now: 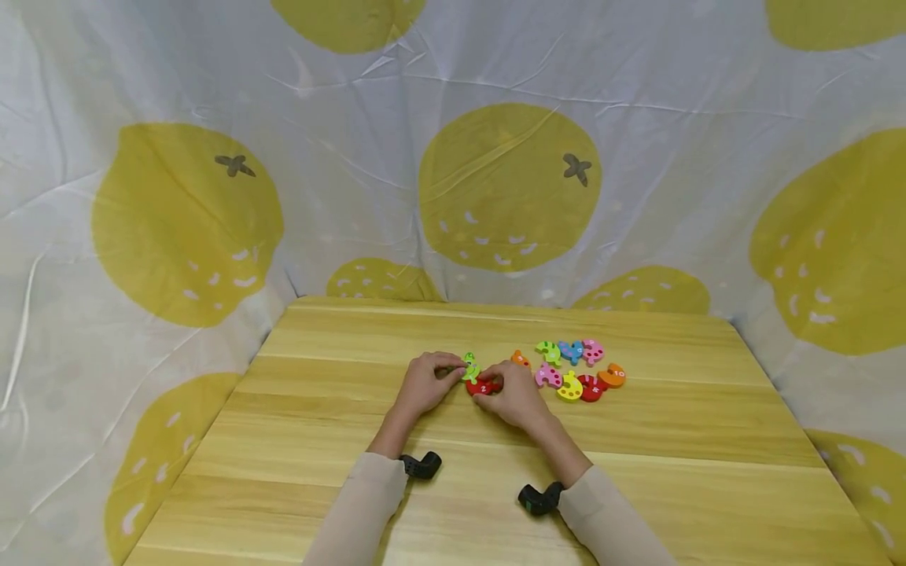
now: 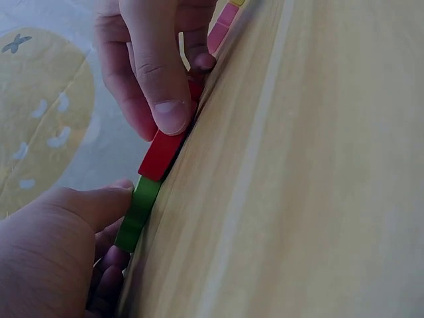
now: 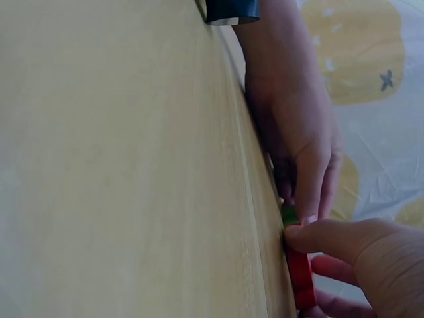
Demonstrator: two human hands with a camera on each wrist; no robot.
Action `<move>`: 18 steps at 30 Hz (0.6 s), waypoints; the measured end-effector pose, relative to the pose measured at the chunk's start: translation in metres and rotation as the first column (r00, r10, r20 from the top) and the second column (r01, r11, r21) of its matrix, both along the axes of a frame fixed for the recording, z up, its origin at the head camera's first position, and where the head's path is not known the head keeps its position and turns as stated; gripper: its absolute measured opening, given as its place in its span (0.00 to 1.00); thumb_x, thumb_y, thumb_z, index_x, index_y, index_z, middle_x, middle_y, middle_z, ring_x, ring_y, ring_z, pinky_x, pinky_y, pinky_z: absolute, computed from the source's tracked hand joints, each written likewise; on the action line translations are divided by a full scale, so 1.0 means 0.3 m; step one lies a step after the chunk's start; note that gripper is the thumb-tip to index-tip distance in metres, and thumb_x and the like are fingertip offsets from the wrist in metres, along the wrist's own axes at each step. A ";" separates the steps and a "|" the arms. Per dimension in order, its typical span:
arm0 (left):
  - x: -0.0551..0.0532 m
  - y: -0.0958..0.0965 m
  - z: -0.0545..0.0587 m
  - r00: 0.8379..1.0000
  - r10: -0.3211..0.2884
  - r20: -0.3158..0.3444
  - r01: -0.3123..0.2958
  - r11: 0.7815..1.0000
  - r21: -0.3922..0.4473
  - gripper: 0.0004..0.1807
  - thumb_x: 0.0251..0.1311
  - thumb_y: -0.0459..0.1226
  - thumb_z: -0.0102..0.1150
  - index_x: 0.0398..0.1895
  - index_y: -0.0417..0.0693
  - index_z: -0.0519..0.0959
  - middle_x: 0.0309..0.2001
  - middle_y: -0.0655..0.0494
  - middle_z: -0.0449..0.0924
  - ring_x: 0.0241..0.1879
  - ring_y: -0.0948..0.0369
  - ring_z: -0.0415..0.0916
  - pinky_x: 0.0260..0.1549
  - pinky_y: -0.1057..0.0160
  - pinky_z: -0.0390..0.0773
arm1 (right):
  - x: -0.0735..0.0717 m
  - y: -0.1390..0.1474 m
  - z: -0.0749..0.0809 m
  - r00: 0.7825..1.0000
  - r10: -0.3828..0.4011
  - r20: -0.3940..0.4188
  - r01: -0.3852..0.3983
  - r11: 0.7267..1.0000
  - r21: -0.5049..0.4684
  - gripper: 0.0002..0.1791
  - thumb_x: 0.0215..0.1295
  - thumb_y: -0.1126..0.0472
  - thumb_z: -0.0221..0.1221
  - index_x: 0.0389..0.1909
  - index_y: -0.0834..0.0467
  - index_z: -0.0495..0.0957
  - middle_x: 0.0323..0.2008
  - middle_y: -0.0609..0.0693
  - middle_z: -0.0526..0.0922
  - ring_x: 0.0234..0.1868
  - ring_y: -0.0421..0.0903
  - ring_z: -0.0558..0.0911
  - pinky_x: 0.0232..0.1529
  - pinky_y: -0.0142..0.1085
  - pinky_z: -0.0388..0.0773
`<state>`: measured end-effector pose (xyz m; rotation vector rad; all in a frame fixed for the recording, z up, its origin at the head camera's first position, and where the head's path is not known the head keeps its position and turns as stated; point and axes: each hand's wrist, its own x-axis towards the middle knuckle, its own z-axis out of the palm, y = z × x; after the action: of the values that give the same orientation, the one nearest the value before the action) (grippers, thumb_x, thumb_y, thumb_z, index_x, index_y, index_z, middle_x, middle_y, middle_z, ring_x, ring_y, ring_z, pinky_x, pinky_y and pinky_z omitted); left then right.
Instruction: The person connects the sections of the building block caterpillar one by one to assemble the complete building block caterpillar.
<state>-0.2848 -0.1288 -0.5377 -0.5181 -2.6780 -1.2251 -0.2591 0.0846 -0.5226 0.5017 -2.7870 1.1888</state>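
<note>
A green puzzle piece with a face [image 1: 470, 369] lies on the table, pinched at its left side by the left hand [image 1: 427, 384]. Right against it sits a red puzzle piece marked 2 [image 1: 481, 387], which the right hand [image 1: 517, 395] grips between thumb and fingers. In the left wrist view the edges of the green piece [image 2: 138, 213] and the red piece [image 2: 162, 154] meet end to end, flat on the wood. The right wrist view shows the red piece [image 3: 300, 273] under the right thumb, with a bit of the green piece [image 3: 290, 213] beyond it.
Right of the hands lie more pieces: an orange one [image 1: 521, 359] partly behind the right hand, a pink [image 1: 548, 376], a yellow [image 1: 569, 387], a red [image 1: 591, 387] and an orange 10 [image 1: 613, 376]. Behind them are light green [image 1: 548, 352], blue [image 1: 570, 351] and pink [image 1: 593, 352] pieces.
</note>
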 end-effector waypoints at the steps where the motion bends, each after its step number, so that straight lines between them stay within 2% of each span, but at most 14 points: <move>1: 0.001 -0.001 0.000 1.000 -0.001 -0.002 0.001 1.000 -0.001 0.09 0.66 0.44 0.69 0.45 0.55 0.91 0.53 0.56 0.88 0.56 0.51 0.82 0.63 0.45 0.76 | 0.000 0.001 -0.001 1.000 0.006 0.001 -0.006 1.000 -0.004 0.17 0.53 0.54 0.78 0.43 0.54 0.90 0.43 0.49 0.88 0.46 0.46 0.83 0.48 0.43 0.82; 4: 0.002 -0.002 -0.003 1.000 0.001 -0.005 -0.001 1.000 -0.007 0.11 0.63 0.46 0.72 0.45 0.57 0.91 0.53 0.57 0.88 0.55 0.52 0.82 0.59 0.47 0.77 | -0.003 0.010 -0.005 0.999 0.032 0.007 -0.032 0.999 -0.011 0.18 0.54 0.53 0.78 0.45 0.55 0.90 0.44 0.48 0.87 0.46 0.45 0.83 0.49 0.43 0.82; 7: 0.004 -0.004 -0.010 1.000 0.019 0.006 -0.019 1.000 -0.009 0.12 0.60 0.47 0.74 0.45 0.58 0.91 0.53 0.59 0.88 0.53 0.53 0.81 0.57 0.48 0.78 | -0.007 0.027 -0.004 0.998 0.054 0.012 -0.054 0.998 -0.033 0.18 0.57 0.53 0.76 0.46 0.55 0.89 0.42 0.48 0.87 0.43 0.43 0.83 0.45 0.39 0.82; 11: 0.005 -0.001 -0.016 0.999 0.024 0.040 -0.024 1.000 0.000 0.10 0.61 0.46 0.73 0.45 0.59 0.90 0.52 0.60 0.88 0.55 0.54 0.81 0.59 0.49 0.78 | -0.016 0.063 0.004 0.999 0.021 -0.024 -0.023 0.997 -0.078 0.16 0.61 0.54 0.73 0.46 0.57 0.87 0.38 0.49 0.86 0.37 0.43 0.82 0.39 0.38 0.81; 14: 0.003 0.006 -0.014 0.999 0.007 0.038 -0.007 1.000 0.007 0.09 0.64 0.43 0.70 0.46 0.58 0.90 0.53 0.59 0.88 0.58 0.53 0.81 0.62 0.48 0.77 | -0.028 0.095 0.013 0.997 -0.035 -0.067 0.030 0.997 -0.075 0.16 0.62 0.55 0.73 0.48 0.58 0.87 0.41 0.51 0.87 0.42 0.47 0.82 0.45 0.43 0.82; 18: 0.000 0.010 -0.010 0.999 0.002 0.032 -0.002 1.000 0.007 0.09 0.67 0.39 0.67 0.48 0.56 0.89 0.56 0.57 0.87 0.61 0.50 0.79 0.65 0.46 0.75 | -0.046 0.133 0.022 0.994 -0.068 -0.080 0.068 0.998 0.004 0.20 0.61 0.55 0.73 0.51 0.58 0.85 0.52 0.54 0.85 0.54 0.53 0.81 0.57 0.49 0.80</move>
<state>-0.2848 -0.1258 -0.5406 -0.4987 -2.6990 -1.2524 -0.2730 0.1245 -0.5160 0.4412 -2.7187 1.1201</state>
